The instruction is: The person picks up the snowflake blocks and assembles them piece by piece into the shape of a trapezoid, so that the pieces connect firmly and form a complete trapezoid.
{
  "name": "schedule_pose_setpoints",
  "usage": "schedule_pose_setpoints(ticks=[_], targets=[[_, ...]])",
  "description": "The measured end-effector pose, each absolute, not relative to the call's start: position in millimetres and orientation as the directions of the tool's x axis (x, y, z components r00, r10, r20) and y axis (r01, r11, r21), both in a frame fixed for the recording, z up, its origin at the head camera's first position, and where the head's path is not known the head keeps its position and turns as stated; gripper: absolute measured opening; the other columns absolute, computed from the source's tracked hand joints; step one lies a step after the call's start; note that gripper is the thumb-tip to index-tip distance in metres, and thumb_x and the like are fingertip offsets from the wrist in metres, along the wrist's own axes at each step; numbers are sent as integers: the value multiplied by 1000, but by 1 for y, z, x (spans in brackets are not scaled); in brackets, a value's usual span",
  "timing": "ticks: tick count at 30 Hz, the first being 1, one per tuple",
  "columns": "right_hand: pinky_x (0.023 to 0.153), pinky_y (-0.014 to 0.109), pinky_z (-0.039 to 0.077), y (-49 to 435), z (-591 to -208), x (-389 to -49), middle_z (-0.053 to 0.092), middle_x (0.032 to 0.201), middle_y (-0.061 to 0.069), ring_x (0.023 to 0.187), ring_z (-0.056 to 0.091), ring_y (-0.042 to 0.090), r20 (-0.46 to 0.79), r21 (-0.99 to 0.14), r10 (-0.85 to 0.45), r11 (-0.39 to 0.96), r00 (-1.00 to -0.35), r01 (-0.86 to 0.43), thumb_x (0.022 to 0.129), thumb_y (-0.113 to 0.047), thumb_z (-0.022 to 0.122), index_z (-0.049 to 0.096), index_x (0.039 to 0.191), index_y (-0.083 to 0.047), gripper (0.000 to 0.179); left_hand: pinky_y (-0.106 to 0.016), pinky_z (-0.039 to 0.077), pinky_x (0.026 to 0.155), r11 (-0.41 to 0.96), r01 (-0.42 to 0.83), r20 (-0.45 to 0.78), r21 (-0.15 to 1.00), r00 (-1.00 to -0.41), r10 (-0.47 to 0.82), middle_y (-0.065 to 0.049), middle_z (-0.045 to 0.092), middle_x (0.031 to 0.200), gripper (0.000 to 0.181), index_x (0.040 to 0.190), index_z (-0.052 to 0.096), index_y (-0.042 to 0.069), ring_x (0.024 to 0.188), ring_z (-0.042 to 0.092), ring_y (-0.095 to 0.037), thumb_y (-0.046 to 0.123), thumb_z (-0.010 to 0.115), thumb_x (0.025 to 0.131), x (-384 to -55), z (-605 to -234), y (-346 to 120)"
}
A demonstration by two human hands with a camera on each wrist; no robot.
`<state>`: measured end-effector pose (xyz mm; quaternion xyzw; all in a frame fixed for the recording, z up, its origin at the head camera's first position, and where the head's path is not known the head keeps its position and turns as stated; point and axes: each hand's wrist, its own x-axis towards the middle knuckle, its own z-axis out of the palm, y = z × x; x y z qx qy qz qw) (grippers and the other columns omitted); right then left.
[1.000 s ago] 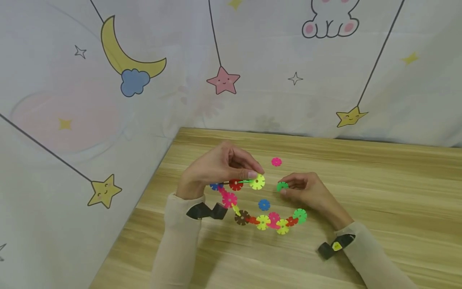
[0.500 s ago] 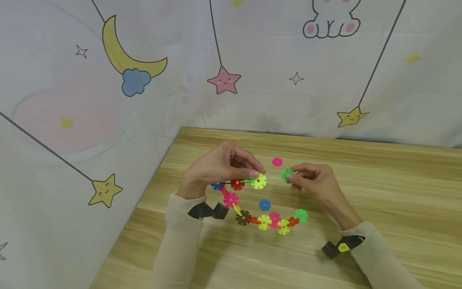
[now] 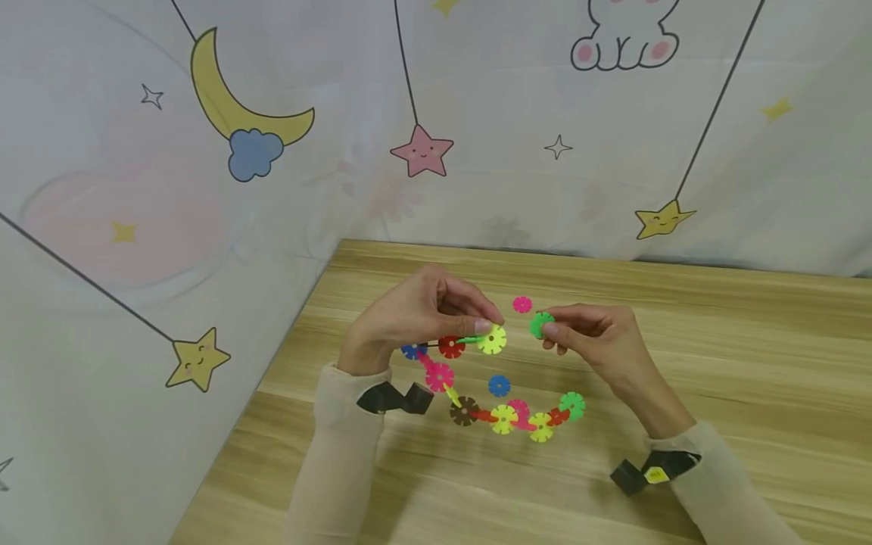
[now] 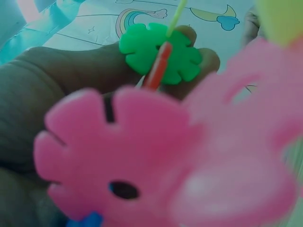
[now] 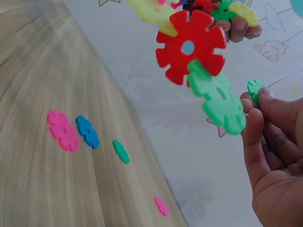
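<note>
A curved chain of interlocking snowflake discs (image 3: 465,411) in several colours hangs from my left hand (image 3: 436,306). That hand pinches it by a green disc (image 4: 184,54) beside the yellow end disc (image 3: 492,339). Pink discs of the chain loom close in the left wrist view, hiding much behind them. At the chain's other end, a light green disc (image 5: 218,99) follows a red disc (image 5: 191,47). Between the thumb and fingertips of my right hand (image 3: 599,341) is a separate green disc (image 3: 542,325), apart from the yellow end disc.
Loose discs lie on the wooden table (image 3: 749,378): a blue one (image 3: 499,386), a pink one (image 3: 521,304) farther back, and a green one (image 5: 121,151) and another pink one (image 5: 63,131) seen in the right wrist view. A patterned cloth backdrop (image 3: 511,204) borders the table.
My right hand has lifted and shifted right with the green disc, which now shows its face more fully. My left hand and the chain have barely moved.
</note>
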<state>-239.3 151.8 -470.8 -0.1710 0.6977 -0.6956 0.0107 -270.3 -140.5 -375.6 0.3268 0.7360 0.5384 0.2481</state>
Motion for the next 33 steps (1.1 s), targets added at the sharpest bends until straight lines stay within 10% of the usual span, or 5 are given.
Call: schedule_pose_setpoints(ticks=[33], targets=[[66, 26, 60, 140, -445, -217, 84, 91, -1, 75, 77, 13, 350, -937, -297, -121, -888, -329, 97, 9, 72, 81, 111, 3, 19, -28, 61, 70, 195, 176, -19, 965, -692, 721, -12, 83, 98, 15, 112, 79, -5, 76, 74, -16, 1, 74, 99, -268, -381, -123]])
